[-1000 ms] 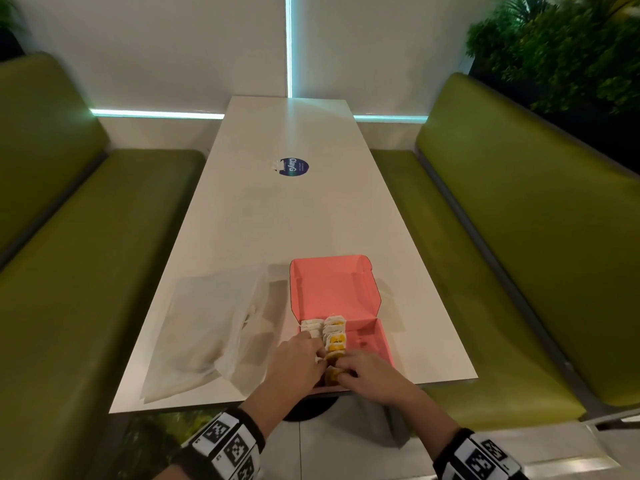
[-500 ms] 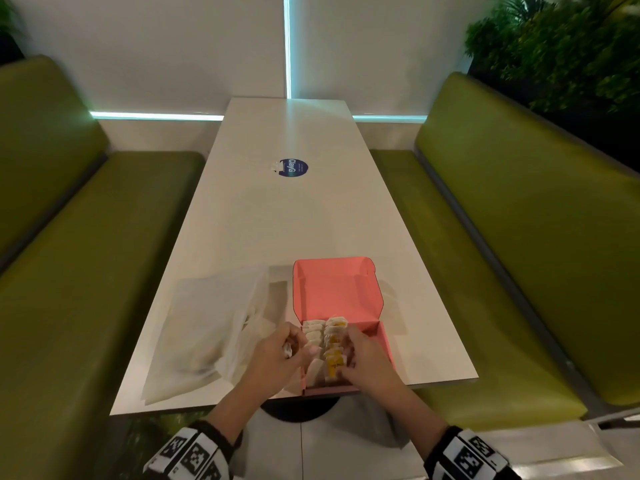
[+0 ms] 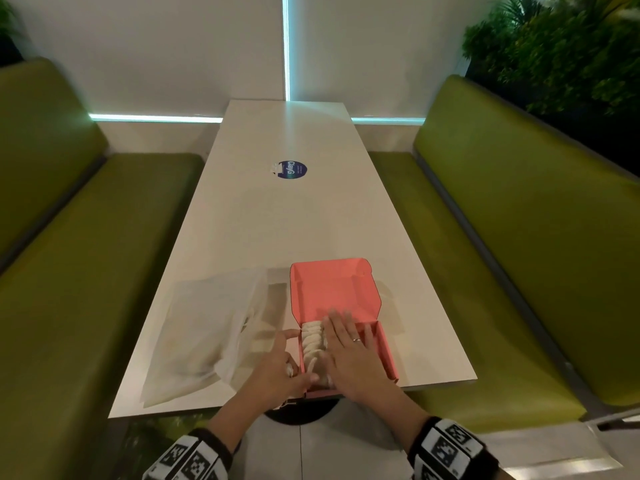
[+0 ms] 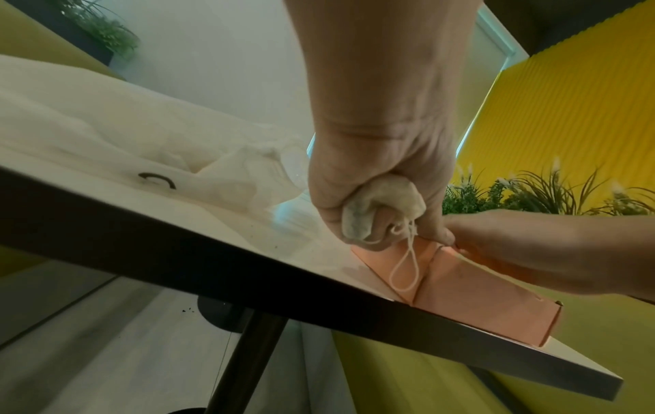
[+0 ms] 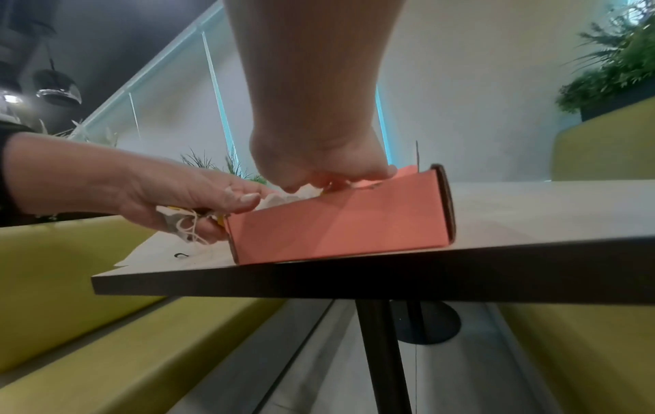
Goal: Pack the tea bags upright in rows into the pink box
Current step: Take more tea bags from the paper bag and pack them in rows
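The pink box (image 3: 386,351) lies open at the table's near edge, its lid (image 3: 332,289) folded back. A row of white tea bags (image 3: 311,337) stands along its left wall. My right hand (image 3: 349,351) lies flat over the bags beside that row, fingers straight; it hides what is under it. My left hand (image 3: 280,368) sits against the box's left wall, index finger stretched forward. Its other fingers curl round a crumpled tea bag (image 4: 375,213), whose string loop hangs over the box's corner (image 4: 478,302). The right wrist view shows the box's front wall (image 5: 340,224) and that held tea bag (image 5: 177,221).
A translucent plastic bag (image 3: 204,330) lies left of the box, with more tea bags near its mouth. The long white table (image 3: 277,220) carries a blue round sticker (image 3: 291,169) farther back. Green benches (image 3: 86,271) flank both sides. The box sits close to the near table edge.
My right hand has moved from the box's front corner forward and flattened over the bags. My left hand has slid out to the box's left wall, still holding a tea bag.
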